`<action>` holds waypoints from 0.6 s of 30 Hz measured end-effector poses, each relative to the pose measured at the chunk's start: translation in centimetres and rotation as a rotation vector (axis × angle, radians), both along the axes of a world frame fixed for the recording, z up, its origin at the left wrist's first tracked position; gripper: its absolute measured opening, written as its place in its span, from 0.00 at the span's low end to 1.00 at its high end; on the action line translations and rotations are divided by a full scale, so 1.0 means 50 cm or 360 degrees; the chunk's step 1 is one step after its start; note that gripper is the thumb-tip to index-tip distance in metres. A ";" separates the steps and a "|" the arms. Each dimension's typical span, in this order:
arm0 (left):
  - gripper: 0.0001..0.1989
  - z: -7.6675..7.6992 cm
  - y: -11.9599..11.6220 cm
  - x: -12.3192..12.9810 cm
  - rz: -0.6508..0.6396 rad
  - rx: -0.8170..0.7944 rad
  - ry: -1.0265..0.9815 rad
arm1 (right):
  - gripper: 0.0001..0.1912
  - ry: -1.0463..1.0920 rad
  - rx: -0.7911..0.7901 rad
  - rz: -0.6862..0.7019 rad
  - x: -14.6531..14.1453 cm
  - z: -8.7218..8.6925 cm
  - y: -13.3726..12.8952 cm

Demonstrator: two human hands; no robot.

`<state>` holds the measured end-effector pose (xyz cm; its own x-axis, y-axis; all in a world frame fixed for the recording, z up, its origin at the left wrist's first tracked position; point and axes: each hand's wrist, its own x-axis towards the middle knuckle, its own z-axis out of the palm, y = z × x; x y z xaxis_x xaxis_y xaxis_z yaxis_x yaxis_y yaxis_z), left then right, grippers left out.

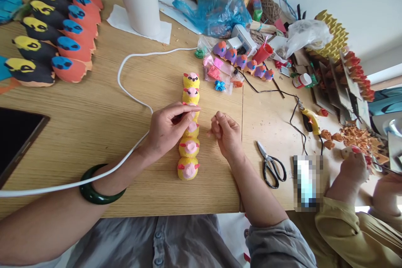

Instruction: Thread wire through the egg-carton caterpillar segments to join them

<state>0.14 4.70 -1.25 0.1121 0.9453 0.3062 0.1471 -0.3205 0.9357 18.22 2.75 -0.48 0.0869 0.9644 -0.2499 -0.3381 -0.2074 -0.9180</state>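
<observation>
A row of yellow rounded shapes with pink patches and red bits [189, 148] runs front to back on the wooden table [144, 192]. The two farthest shapes also carry dark marks. My left hand [168, 127] reaches over the middle of the row from the left, thumb and forefinger nearly together; anything between them is too small to make out. Just right of the row, my right hand [225, 130] is raised with its fingertips pinched and the other fingers curled. What it pinches, if anything, cannot be made out. A green bangle [91, 186] circles my left wrist.
Black-and-yellow [39, 44] and orange-and-blue painted rows [75, 42] lie at the left. A white cable [121, 75] crosses my left forearm. Scissors [270, 165] lie right of my right arm. Clay packets [218, 69] and a blue bag [216, 12] sit behind. Another person's hand [354, 171] works at the right.
</observation>
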 end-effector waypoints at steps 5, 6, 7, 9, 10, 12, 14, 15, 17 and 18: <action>0.10 0.002 0.000 0.002 -0.0004 -0.0021 -0.0009 | 0.22 -0.0032 -0.0013 0.0040 -0.001 0.000 -0.001; 0.10 0.002 -0.001 0.002 -0.0004 -0.0025 -0.0007 | 0.22 -0.0041 -0.0011 0.0032 -0.001 0.000 -0.002; 0.10 0.002 -0.001 0.002 -0.0004 -0.0028 -0.0004 | 0.22 -0.0050 -0.0011 0.0027 -0.001 -0.001 -0.002; 0.10 0.003 -0.001 0.002 -0.0005 -0.0032 -0.0001 | 0.23 -0.0068 -0.0021 0.0034 -0.001 -0.002 -0.002; 0.10 0.004 -0.001 0.002 -0.0009 -0.0034 0.0000 | 0.24 -0.0074 -0.0028 0.0037 -0.001 -0.002 -0.002; 0.10 0.005 -0.001 0.002 -0.0019 -0.0040 0.0001 | 0.23 -0.0071 -0.0035 0.0024 -0.002 0.000 -0.003; 0.11 0.006 -0.001 0.002 -0.0053 -0.0041 -0.0002 | 0.22 -0.0045 -0.0051 0.0042 -0.003 0.003 -0.004; 0.11 0.006 -0.001 0.002 -0.0081 -0.0036 -0.0002 | 0.22 -0.0029 -0.0063 0.0077 -0.005 0.005 -0.005; 0.11 0.007 -0.002 0.002 -0.0151 -0.0018 0.0016 | 0.23 -0.0001 -0.0073 0.0155 -0.009 0.008 -0.009; 0.11 0.007 -0.003 0.002 -0.0183 -0.0006 0.0035 | 0.24 0.0007 -0.0069 0.0180 -0.012 0.008 -0.011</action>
<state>0.25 4.57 -0.91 0.2263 0.9270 0.2993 0.1299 -0.3332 0.9339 17.63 2.20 -0.08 -0.0231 0.9562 -0.2917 -0.3141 -0.2839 -0.9060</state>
